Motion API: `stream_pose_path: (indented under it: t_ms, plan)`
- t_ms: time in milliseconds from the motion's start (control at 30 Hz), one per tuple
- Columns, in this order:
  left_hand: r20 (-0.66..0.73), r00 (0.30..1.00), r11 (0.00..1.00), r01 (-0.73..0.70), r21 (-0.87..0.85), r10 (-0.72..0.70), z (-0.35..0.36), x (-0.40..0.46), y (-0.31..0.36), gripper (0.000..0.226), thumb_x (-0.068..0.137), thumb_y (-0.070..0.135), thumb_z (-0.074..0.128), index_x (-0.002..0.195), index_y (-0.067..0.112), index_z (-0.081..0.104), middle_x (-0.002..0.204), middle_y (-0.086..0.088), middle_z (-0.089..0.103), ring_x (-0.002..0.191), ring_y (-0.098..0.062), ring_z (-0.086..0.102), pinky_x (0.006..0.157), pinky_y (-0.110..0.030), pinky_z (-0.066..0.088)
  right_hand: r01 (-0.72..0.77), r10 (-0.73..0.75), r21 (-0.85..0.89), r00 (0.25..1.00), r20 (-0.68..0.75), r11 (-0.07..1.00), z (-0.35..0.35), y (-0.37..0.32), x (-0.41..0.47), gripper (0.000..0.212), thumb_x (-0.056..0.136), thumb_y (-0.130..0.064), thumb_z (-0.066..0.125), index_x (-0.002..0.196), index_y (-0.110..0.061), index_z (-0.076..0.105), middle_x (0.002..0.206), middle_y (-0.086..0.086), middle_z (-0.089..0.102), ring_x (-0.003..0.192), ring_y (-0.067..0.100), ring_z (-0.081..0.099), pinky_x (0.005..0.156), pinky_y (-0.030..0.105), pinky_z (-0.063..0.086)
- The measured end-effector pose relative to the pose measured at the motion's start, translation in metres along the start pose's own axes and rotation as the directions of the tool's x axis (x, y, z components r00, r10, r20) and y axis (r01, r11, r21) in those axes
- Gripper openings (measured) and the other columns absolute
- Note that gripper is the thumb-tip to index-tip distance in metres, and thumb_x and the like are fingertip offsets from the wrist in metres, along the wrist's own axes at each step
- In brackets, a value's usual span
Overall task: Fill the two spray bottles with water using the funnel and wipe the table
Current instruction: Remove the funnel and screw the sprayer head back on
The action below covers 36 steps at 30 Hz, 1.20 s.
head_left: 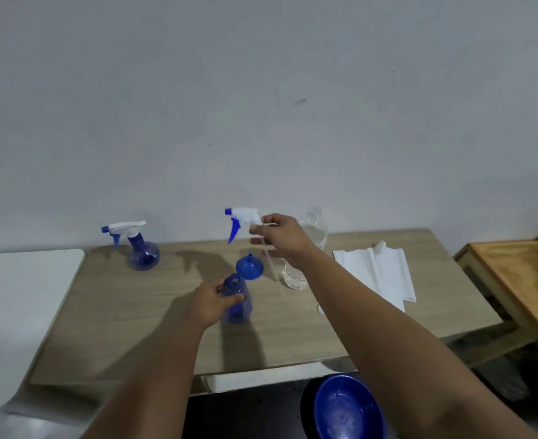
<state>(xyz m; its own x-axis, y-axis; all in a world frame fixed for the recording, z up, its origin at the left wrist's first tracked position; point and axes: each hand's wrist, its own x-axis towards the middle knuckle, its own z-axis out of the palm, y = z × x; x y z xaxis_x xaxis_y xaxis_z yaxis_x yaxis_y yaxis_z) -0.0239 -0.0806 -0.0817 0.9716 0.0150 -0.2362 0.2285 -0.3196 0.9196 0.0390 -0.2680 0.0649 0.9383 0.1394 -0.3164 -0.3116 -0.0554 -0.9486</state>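
My left hand [212, 301] grips the neck of an open blue spray bottle [237, 308] standing mid-table. My right hand [282, 237] holds its white and blue spray head [244, 218] lifted above the table, the thin tube [269, 258] hanging down from it. A blue funnel [249, 267] lies on the table just behind the open bottle. A second blue spray bottle [139, 248] with its head on stands at the back left. Behind my right hand stands a clear water bottle [305, 248], open at the top. White paper towel [377, 272] lies at the right.
The wooden table [128, 312] stands against a plain wall. A white surface [17, 299] adjoins it on the left and a wooden crate-like piece [521, 280] on the right. A blue bowl [347, 407] sits below the table's front edge. A small clear cap [320, 308] lies near my right forearm.
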Motion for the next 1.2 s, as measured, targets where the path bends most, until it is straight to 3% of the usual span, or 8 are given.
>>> stream_pose_path:
  t_ms: [133,267,500,700,867,1000,1067,1200]
  plan:
    - [0.011,0.999,0.998,0.043,-0.044,-0.042,0.005,0.0,0.003,0.043,0.074,0.009,0.088,0.101,0.035,0.069,0.08,0.024,0.074,0.083,0.004,0.069,0.081,-0.022,0.05,0.224,-0.211,0.189,0.974,-0.086,0.956,0.029,-0.001,0.0,0.015,0.098,-0.017,0.073,0.106,-0.015,0.061,0.107,0.01,0.075,0.104,0.029,0.077,0.082,0.043,0.06]
    - [0.035,0.997,0.997,0.066,-0.029,-0.065,0.004,0.005,0.001,0.046,0.069,0.02,0.093,0.094,0.048,0.067,0.097,0.02,0.073,0.102,-0.013,0.069,0.098,-0.037,0.053,0.339,-0.326,0.204,0.94,-0.097,0.918,0.047,0.008,0.0,0.024,0.101,-0.018,0.071,0.121,-0.01,0.061,0.121,0.016,0.071,0.104,0.024,0.077,0.089,0.044,0.064]
    - [0.023,0.998,0.998,0.058,-0.025,-0.058,0.003,0.01,-0.003,0.048,0.067,0.016,0.093,0.089,0.048,0.066,0.091,0.025,0.073,0.105,-0.019,0.069,0.103,-0.044,0.051,0.428,-0.401,0.187,0.9,-0.17,0.884,0.06,0.02,0.002,0.019,0.099,-0.01,0.069,0.115,-0.019,0.063,0.116,0.013,0.07,0.114,0.037,0.07,0.093,0.05,0.062]
    - [0.036,0.998,0.998,0.05,-0.023,-0.049,0.003,0.008,-0.003,0.046,0.068,0.019,0.093,0.094,0.047,0.068,0.096,0.021,0.075,0.104,-0.015,0.068,0.1,-0.04,0.052,0.435,-0.422,0.086,0.896,-0.138,0.896,0.057,0.032,0.005,0.019,0.094,-0.009,0.075,0.107,-0.018,0.065,0.103,0.015,0.073,0.095,0.034,0.072,0.084,0.052,0.06]
    - [0.052,0.998,0.999,0.034,-0.024,-0.033,0.002,0.003,-0.001,0.046,0.075,0.011,0.088,0.092,0.046,0.063,0.079,0.038,0.069,0.094,0.002,0.066,0.09,-0.026,0.052,0.336,-0.339,-0.063,0.939,-0.057,0.94,0.05,0.078,-0.003,0.02,0.088,0.001,0.079,0.099,-0.002,0.062,0.076,0.002,0.063,0.065,0.012,0.055,0.063,0.027,0.047]
    - [0.063,0.997,0.999,-0.031,-0.028,0.033,-0.001,-0.002,0.003,0.033,0.068,0.029,0.086,0.097,0.035,0.072,0.092,0.014,0.078,0.095,-0.012,0.072,0.092,-0.038,0.056,0.251,-0.248,-0.198,0.968,0.041,0.948,0.04,0.112,-0.003,0.021,0.084,-0.002,0.08,0.091,-0.012,0.063,0.08,0.003,0.067,0.072,0.012,0.06,0.068,0.025,0.051]
    - [0.067,0.996,0.997,-0.049,-0.057,0.053,-0.001,-0.003,0.002,0.045,0.06,0.04,0.082,0.103,0.03,0.074,0.097,0.005,0.079,0.099,-0.018,0.073,0.095,-0.04,0.055,0.232,-0.227,-0.227,0.973,0.049,0.946,0.036,0.118,-0.003,0.017,0.085,-0.011,0.081,0.096,-0.008,0.068,0.083,0.008,0.07,0.074,0.012,0.062,0.07,0.027,0.051]
    - [0.052,0.997,0.996,-0.046,-0.076,0.05,0.001,-0.003,-0.006,0.051,0.061,0.033,0.083,0.11,0.025,0.073,0.102,0.003,0.078,0.103,-0.02,0.072,0.098,-0.041,0.055,0.21,-0.185,-0.269,0.976,0.115,0.94,0.027,0.12,0.003,0.02,0.09,-0.017,0.08,0.101,-0.001,0.075,0.088,0.022,0.072,0.076,0.013,0.062,0.071,0.03,0.05]
